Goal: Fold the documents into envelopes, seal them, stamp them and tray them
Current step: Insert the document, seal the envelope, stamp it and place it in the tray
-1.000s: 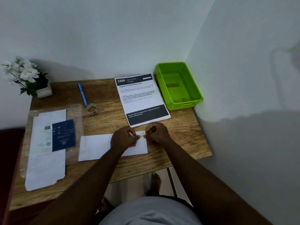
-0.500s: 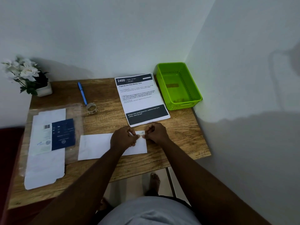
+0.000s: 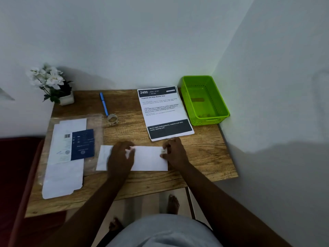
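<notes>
Stamping step, by the look of it. Envelope point(image 3: 146, 158) near worktop point(image 3: 204, 157) front edge, long axis left-right. Left hand point(image 3: 121, 157) flat on it, pinning; right hand point(image 3: 175, 151) fingers pinching stamp point(image 3: 164, 151) at envelope's far right corner.

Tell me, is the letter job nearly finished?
Not yet. The white paper envelope lies closed on the wooden desk. The right hand is pressing a small stamp onto its corner; the left hand steadies it. The green plastic tray holds no envelopes.

Wooden desk point(image 3: 204, 157) in dim white-walled corner point(image 3: 216, 50), tiled floor point(image 3: 153, 200)
</notes>
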